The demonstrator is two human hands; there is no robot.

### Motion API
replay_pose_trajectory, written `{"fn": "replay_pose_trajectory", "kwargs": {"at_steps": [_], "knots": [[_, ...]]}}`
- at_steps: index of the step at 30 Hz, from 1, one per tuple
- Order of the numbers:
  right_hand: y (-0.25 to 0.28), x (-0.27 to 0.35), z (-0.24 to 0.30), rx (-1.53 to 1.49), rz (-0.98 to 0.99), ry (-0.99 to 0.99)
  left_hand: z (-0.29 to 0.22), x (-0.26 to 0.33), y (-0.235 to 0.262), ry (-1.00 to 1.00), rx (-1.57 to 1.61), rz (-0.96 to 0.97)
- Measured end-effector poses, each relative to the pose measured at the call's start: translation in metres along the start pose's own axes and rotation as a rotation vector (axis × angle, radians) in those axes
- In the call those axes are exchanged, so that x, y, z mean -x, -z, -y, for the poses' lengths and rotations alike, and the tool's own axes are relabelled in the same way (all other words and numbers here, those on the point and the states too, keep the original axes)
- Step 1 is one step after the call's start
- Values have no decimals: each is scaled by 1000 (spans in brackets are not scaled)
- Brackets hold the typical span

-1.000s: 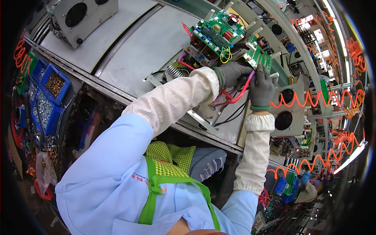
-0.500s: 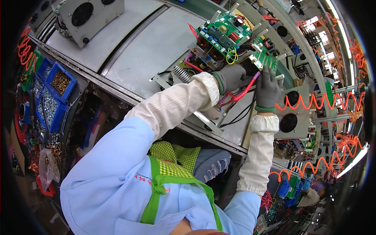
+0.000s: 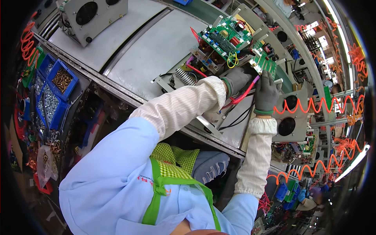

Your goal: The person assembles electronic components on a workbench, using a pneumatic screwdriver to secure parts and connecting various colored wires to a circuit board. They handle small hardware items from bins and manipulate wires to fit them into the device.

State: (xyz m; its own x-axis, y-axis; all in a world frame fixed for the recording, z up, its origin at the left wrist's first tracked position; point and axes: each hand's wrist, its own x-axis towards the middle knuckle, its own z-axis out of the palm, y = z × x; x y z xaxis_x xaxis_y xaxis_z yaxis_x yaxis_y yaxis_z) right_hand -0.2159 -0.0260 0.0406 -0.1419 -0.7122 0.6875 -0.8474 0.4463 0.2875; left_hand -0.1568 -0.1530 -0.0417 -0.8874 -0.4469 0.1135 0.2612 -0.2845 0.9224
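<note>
My gloved left hand (image 3: pixel 237 81) reaches in under the boards of an opened electrical unit, its fingertips hidden among the parts. Close by on the right, my gloved right hand (image 3: pixel 267 94) has its fingers pressed together at the lower edge of a small green circuit board (image 3: pixel 263 62); its thumb is hidden. Between both hands runs a thick red cable (image 3: pixel 243 96) with a purple sleeve near its end. A larger green circuit board (image 3: pixel 227 37) full of components stands beyond my left hand, with a yellow-green wire loop (image 3: pixel 232 60) hanging from it. A metal coil (image 3: pixel 185 76) lies left of my wrist.
A grey metal panel with fans (image 3: pixel 93 19) stands at the far left on the bench (image 3: pixel 152 47). Blue bins (image 3: pixel 62 81) of screws sit left of the bench edge. At right are another fan panel (image 3: pixel 288 113) and stretched orange coiled hoses (image 3: pixel 313 103).
My left hand has moved slightly right and deeper under the boards. The right hand stays at the small board, its fingers slightly shifted. The view has shifted a little.
</note>
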Motion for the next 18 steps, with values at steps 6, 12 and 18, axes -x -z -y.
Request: {"fn": "replay_pose_trajectory", "kwargs": {"at_steps": [6, 12, 18], "knots": [[-2, 0, -1, 20, -10, 12, -6, -4, -10, 87, 534, 42], [1, -1, -1, 23, -13, 29, -21, 1, -12, -80, 299, 33], [3, -1, 0, 20, 30, -5, -36, 5, -12, 249, 517, -3]]}}
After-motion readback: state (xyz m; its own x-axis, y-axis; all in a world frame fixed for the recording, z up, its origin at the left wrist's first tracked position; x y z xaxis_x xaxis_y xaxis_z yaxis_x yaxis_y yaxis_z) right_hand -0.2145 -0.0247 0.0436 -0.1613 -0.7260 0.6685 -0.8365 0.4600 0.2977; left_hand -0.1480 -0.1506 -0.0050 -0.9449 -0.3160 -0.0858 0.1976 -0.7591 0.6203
